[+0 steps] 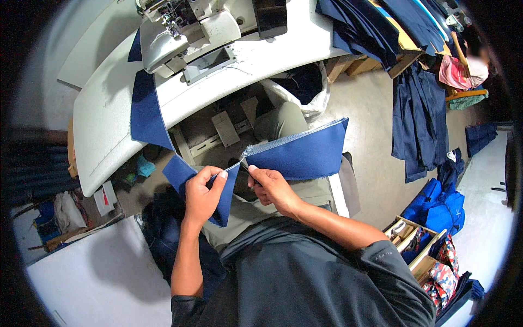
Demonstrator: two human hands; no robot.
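My left hand (201, 199) is closed on a navy blue fabric piece (225, 203), pinching its stitched edge between thumb and fingers. A thread chain joins this edge to a stack of navy fabric pieces (302, 155) lying across my lap to the right. Close to that join, my right hand (275, 192) is closed around a small dark tool (252, 175), which looks like thread snips; the fingers hide most of it. From the held piece, the stitched chain runs up to another navy piece (147, 111) draped over the table's front edge.
An overlock sewing machine (210, 30) stands on the white table (103, 136), with a dark phone (271, 19) beside it. Navy garments (418, 122) hang at the right. Nearby are a white sack (317, 103), a blue bag (436, 204) and a wooden compartment box (408, 240). Another person (463, 68) sits far right.
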